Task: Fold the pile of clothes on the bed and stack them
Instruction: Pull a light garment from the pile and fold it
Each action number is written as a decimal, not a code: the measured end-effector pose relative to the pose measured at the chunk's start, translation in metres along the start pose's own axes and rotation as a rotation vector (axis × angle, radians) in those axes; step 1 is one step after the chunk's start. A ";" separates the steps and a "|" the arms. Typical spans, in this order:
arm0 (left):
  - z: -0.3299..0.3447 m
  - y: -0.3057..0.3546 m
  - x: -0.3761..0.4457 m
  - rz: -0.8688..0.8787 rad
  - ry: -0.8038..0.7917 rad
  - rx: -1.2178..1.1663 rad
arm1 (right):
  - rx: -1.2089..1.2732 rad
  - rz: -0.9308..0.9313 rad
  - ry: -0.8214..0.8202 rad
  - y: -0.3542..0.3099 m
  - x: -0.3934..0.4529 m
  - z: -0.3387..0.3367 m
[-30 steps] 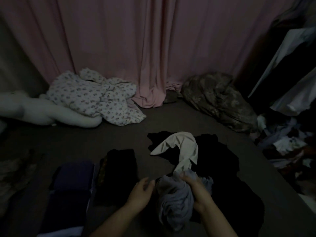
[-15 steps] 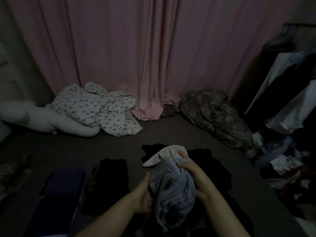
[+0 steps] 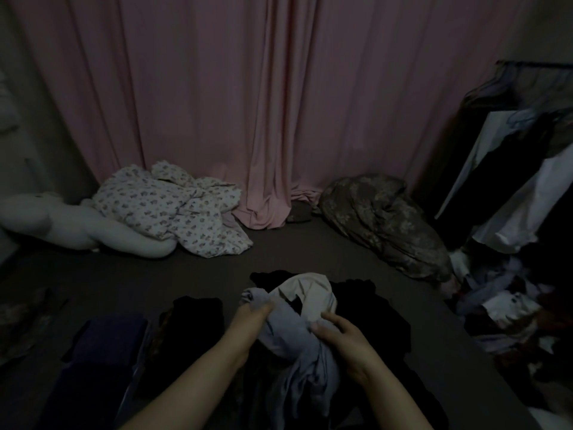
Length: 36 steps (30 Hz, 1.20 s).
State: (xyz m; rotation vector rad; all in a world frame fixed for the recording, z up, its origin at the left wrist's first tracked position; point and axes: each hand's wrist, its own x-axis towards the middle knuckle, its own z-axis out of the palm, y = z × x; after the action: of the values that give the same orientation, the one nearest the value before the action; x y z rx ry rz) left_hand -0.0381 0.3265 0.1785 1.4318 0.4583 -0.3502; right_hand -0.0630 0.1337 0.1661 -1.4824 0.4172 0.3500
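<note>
While the bunched pale grey-lilac soft garment [image 3: 294, 339] is up off the dark grey bed sheet [image 3: 186, 274], we have both hands on it, which suits a piece that has to be found by its edges before it can be folded. Our left hand [image 3: 251, 318] grips the upper left corner of the cloth, fingers curled round a gathered wad, probably to hold one end fixed. Our right hand [image 3: 344, 346] lies on the right side of the bundle with its fingers bent into the fabric; it seems to pinch a fold, though in this dim light we cannot tell how firm that hold is. A cream-coloured cloth [image 3: 310, 290] is tangled against the top of the grey one, and we judge the hands are placed apart to draw the two pieces free of each other. Both hang over the loose heap of black clothes [image 3: 366, 308], the unfolded pile, just in front of us. To the left sit the folded dark navy stack [image 3: 105, 346] and the folded black stack [image 3: 195, 321], side by side and within easy reach, so finished pieces can be set down without shifting. Along the pink curtain [image 3: 248, 103] lie a floral white quilt [image 3: 173, 209] and a mottled brown bundle [image 3: 384, 221], well apart from the work.
</note>
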 end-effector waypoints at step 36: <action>0.029 0.012 -0.043 0.881 -0.219 0.988 | -0.303 -0.214 -0.179 -0.087 0.002 0.014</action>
State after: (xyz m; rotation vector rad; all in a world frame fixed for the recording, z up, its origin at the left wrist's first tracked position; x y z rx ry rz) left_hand -0.0665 0.2971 0.2121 2.3385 -0.6393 0.0211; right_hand -0.0197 0.1417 0.2418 -1.7554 0.0613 0.3832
